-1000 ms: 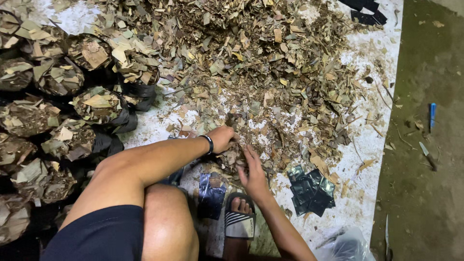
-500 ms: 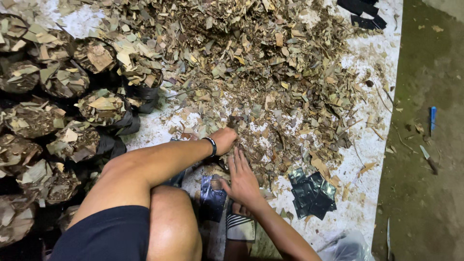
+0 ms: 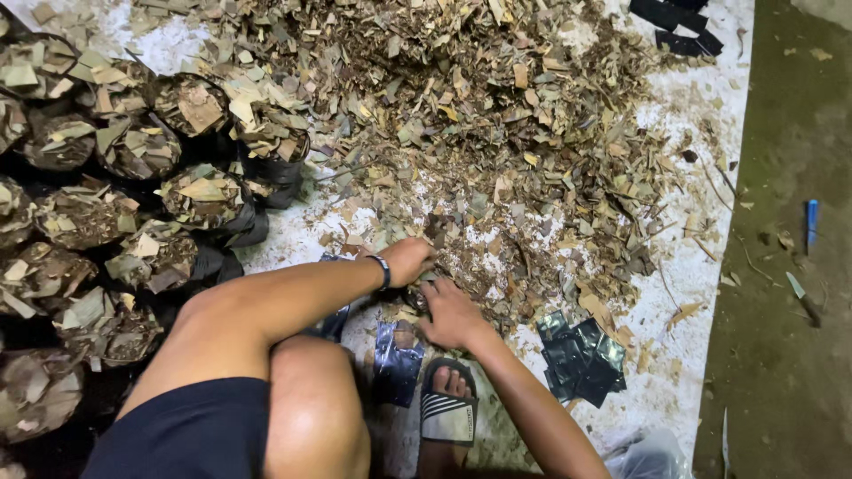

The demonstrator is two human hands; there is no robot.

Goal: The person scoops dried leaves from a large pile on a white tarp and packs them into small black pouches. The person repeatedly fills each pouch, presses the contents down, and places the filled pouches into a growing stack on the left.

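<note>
Black plastic of a small flat bag (image 3: 397, 359) lies nearest, on the white sheet (image 3: 683, 355) just beside a striped sandal (image 3: 448, 404). Above it the right hand (image 3: 453, 315) rests half-open, fingers spread on the dry chopped leaves (image 3: 497, 115). Just beside it, the left hand (image 3: 410, 259), wristband on, curls loosely into the pile's near edge; whether it grips anything cannot be told. Flat black bags (image 3: 581, 355) lie toward the sheet's right edge. Filled bags (image 3: 142, 213) crowd the left.
</note>
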